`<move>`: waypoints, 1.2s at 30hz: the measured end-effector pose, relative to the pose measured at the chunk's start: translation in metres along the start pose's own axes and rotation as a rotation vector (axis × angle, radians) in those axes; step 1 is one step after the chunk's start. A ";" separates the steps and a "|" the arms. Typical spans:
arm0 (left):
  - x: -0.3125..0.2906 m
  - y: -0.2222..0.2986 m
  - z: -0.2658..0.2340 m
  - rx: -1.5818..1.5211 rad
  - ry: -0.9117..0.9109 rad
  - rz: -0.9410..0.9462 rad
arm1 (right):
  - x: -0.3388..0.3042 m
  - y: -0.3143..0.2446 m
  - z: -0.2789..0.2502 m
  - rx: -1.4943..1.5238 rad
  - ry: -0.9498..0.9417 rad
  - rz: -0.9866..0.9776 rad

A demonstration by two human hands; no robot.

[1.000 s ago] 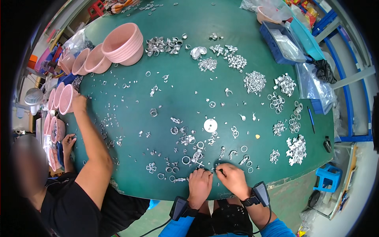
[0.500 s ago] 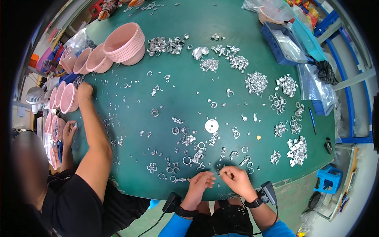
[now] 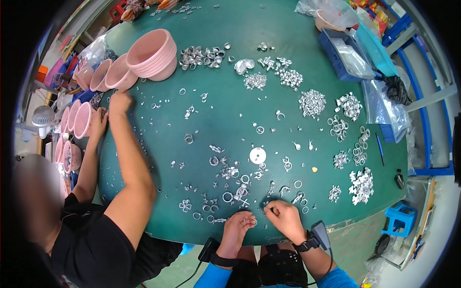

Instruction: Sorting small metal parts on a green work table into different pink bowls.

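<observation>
My left hand (image 3: 235,231) is at the table's near edge with its fingers curled together. A small silver ring (image 3: 255,222) shows at its fingertips, and the hand seems to pinch it. Just to the right, my right hand (image 3: 286,218) is closed, thumb and forefinger together near the tabletop; whatever they hold is too small to name. Ahead of both hands lie loose silver metal pieces: a round ring (image 3: 227,197), a cross-shaped piece (image 3: 244,201), a clover-shaped piece (image 3: 185,205) and a white disc (image 3: 258,155) with a small hole.
Sorted heaps of small silver parts (image 3: 312,103) and white-silver pieces (image 3: 361,186) lie to the right, by a blue pen (image 3: 380,149). Stacked pink baskets (image 3: 152,55) stand far left. A co-worker's arm (image 3: 132,158) reaches over the left side. Blue crates (image 3: 343,53) stand far right.
My left hand has shifted slightly left and down, and a ring now shows at its fingertips. My right hand has moved slightly left. The co-worker's hands have come closer together.
</observation>
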State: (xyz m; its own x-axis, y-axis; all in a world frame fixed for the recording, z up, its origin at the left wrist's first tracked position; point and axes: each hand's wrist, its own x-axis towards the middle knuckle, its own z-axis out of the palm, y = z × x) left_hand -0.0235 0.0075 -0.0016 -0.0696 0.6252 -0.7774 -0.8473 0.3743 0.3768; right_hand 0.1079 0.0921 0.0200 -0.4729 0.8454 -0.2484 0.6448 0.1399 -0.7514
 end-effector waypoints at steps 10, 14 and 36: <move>0.007 -0.004 -0.006 -0.146 -0.104 -0.114 | 0.002 0.012 0.021 -0.125 0.064 -0.224; 0.003 -0.004 -0.004 -0.047 0.002 -0.078 | 0.002 0.011 0.021 -0.102 0.085 -0.234; -0.008 0.005 -0.012 -0.167 0.016 -0.139 | 0.005 -0.022 0.012 0.050 -0.187 -0.100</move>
State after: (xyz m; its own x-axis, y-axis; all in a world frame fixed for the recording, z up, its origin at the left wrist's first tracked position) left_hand -0.0335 -0.0037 0.0006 0.0469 0.5637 -0.8246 -0.9248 0.3365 0.1774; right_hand 0.0836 0.0868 0.0279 -0.6392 0.7177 -0.2761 0.5605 0.1890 -0.8063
